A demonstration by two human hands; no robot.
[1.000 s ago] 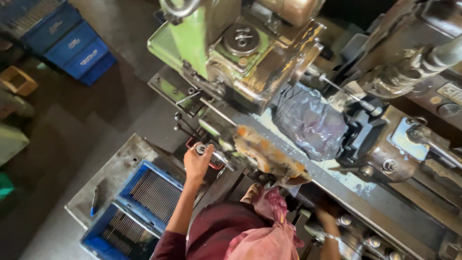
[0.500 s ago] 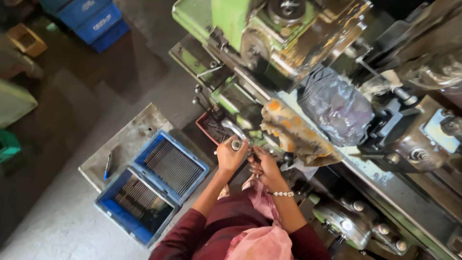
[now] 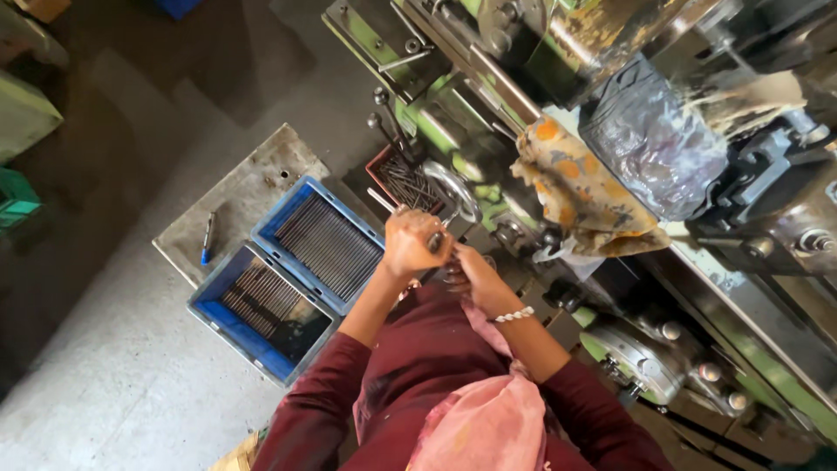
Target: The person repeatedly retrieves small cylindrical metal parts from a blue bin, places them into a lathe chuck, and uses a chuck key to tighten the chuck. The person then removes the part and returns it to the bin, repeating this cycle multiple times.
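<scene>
I see the left hand (image 3: pixel 417 244) clamped on a small metal rod (image 3: pixel 434 242), the right hand (image 3: pixel 471 277) at four o'clock (fingers hidden, grip unclear).

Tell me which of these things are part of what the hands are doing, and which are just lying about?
In use:
- small dark metal rod in the left hand
- right hand beside it
- two blue plastic crates of thin metal rods
- dark red tray of rods

Lying about:
- blue pen on grey metal table
- orange-patterned cloth
- crumpled grey plastic bag
</scene>
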